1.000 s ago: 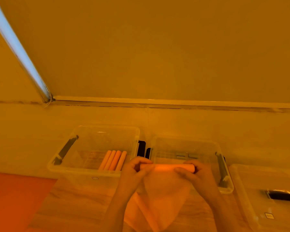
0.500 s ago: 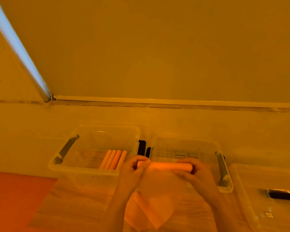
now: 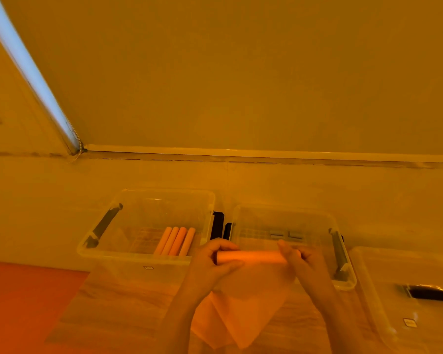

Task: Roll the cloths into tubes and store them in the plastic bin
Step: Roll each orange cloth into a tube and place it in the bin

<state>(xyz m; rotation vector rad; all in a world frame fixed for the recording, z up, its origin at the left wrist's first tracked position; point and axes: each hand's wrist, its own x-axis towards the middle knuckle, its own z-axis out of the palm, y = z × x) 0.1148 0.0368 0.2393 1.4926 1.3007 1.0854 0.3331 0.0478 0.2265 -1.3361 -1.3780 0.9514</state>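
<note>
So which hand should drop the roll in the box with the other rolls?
Probably left. The left hand grips the orange cloth roll nearest the clear plastic bin holding four rolled cloths; the right hand is farther away.

The left bin point(image 3: 149, 256) stands open-topped; four rolled tubes point(image 3: 175, 240) fill its right side, leaving its left floor free. The middle bin point(image 3: 343, 282) flanks it, black clips point(image 3: 220, 225) between.

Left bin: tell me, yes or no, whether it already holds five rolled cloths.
No, the left bin holds four rolled cloths lying side by side.
</note>
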